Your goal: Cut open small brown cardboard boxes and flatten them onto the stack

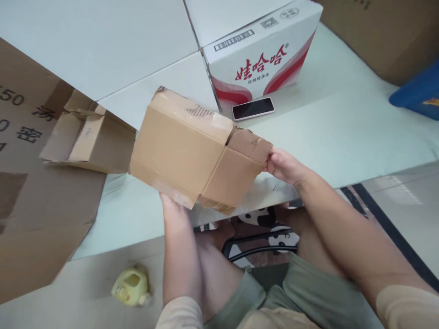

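A brown cardboard box [178,146], tilted and with a flap [229,178] folded out on its right side, is held up over the near part of the table. My right hand [283,165] grips the flap's right edge, its fingers partly behind the cardboard. Below the box is my left hand [171,203]; the cardboard covers its fingers, but it appears to support the box from underneath. A phone [254,108] with a dark screen lies on the table just behind the box.
A white and red carton [260,64] stands at the back beside large white panels [103,41]. Another opened cardboard box [99,141] sits at left near a big printed carton [41,205]. At right is a blue object [418,93]. A yellow jug [131,287] lies on the floor.
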`<action>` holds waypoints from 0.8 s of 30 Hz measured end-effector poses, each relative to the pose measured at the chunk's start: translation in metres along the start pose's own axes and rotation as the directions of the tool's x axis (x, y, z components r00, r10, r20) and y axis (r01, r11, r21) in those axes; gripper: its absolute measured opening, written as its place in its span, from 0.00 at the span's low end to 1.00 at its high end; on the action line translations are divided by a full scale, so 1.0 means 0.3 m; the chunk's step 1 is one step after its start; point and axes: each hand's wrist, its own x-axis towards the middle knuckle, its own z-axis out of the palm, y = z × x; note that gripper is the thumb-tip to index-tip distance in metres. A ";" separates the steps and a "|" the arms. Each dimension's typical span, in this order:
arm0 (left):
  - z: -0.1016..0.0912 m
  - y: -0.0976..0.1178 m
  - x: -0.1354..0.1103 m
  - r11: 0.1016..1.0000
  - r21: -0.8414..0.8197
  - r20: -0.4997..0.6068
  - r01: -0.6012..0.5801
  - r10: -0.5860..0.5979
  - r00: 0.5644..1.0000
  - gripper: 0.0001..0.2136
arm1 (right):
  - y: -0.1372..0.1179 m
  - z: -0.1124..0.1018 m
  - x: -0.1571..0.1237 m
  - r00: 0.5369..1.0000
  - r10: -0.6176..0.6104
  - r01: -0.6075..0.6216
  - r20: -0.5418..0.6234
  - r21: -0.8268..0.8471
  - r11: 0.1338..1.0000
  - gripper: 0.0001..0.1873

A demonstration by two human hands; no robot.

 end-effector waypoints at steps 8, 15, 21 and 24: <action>0.058 0.027 -0.065 0.969 -0.241 -0.023 -0.048 0.044 0.999 0.30 | 0.049 0.073 -0.008 0.912 0.130 -0.137 -0.390 0.010 0.991 0.34; 0.058 -0.014 -0.058 0.967 -0.234 -0.031 0.104 -0.114 0.993 0.20 | 0.013 0.135 -0.123 0.955 0.092 -0.117 -0.281 -0.073 0.990 0.37; 0.053 -0.007 -0.073 0.949 -0.142 0.056 0.283 -0.278 0.959 0.15 | -0.143 0.049 -0.390 0.639 -0.262 0.052 -0.724 -0.299 0.953 0.35; 0.046 0.005 -0.070 0.955 -0.083 0.096 0.286 -0.278 0.956 0.16 | -0.254 -0.057 -0.509 0.373 -0.497 0.009 -0.783 -0.533 0.846 0.31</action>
